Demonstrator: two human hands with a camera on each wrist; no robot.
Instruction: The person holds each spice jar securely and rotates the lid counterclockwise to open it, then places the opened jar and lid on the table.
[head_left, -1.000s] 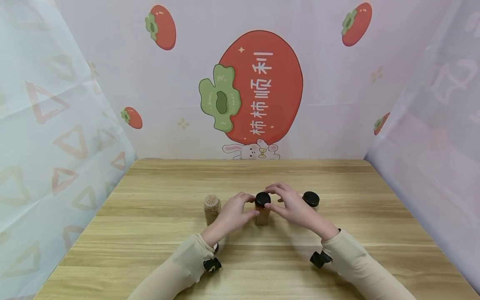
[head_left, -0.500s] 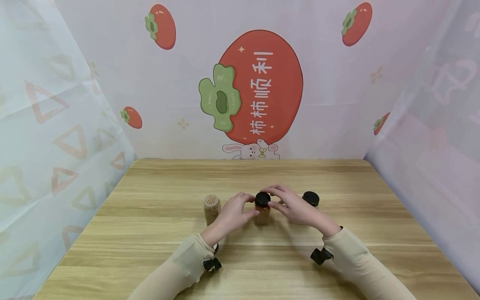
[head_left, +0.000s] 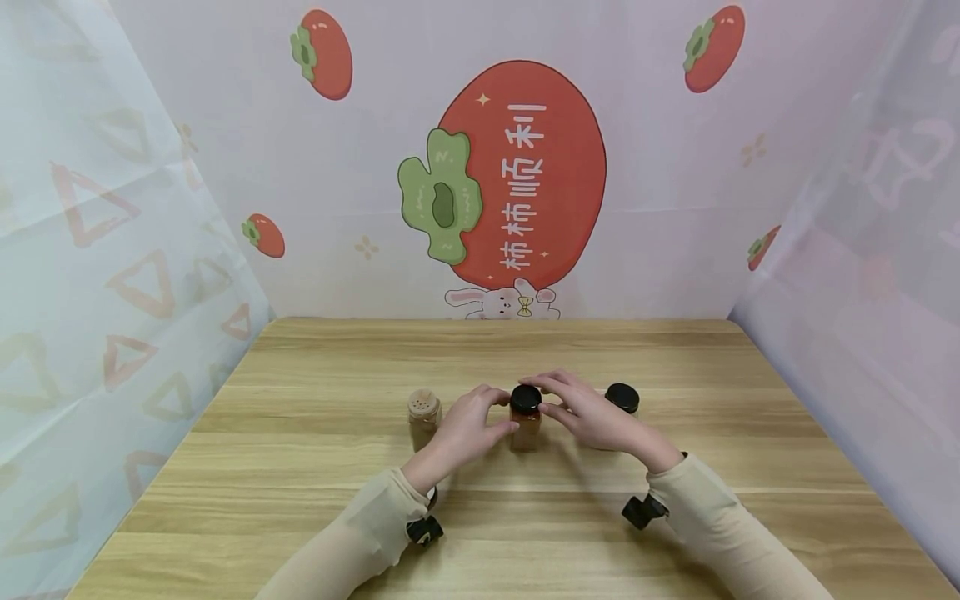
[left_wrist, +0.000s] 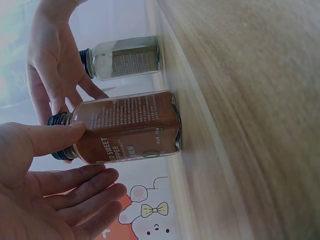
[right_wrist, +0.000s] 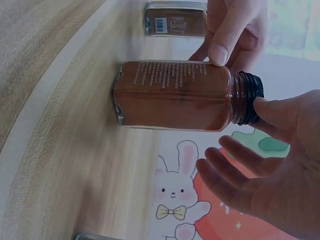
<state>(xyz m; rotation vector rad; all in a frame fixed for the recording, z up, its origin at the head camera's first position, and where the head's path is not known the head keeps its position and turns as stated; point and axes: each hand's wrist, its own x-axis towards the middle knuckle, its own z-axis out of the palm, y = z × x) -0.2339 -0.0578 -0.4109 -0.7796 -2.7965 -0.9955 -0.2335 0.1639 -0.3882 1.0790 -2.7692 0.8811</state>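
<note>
A square glass spice jar [head_left: 525, 431] of red sweet pepper stands upright mid-table with a black screw lid [head_left: 526, 398]. My left hand [head_left: 468, 427] holds it near the shoulder, the thumb [left_wrist: 57, 140] lying along the glass. On the lid's other side, my right hand [head_left: 592, 412] pinches the rim; in the right wrist view its thumb [right_wrist: 272, 110] presses the black lid [right_wrist: 253, 98] while the other fingers spread. Left of these, a second jar [head_left: 424, 417] shows a bare perforated shaker top. Behind my right hand stands a third jar [left_wrist: 127, 59] with a black lid [head_left: 622, 397].
The wooden table [head_left: 300, 483] spreads around the jars, with a printed cloth wall [head_left: 652, 250] along its back edge and more cloth at both sides. A small dark-rimmed round thing [head_left: 432, 497] is partly hidden by my left wrist.
My right fingers have shifted slightly left along the far side of the lid, and the thumb has slid right from its front. The left hand and the jars have stayed in place.
</note>
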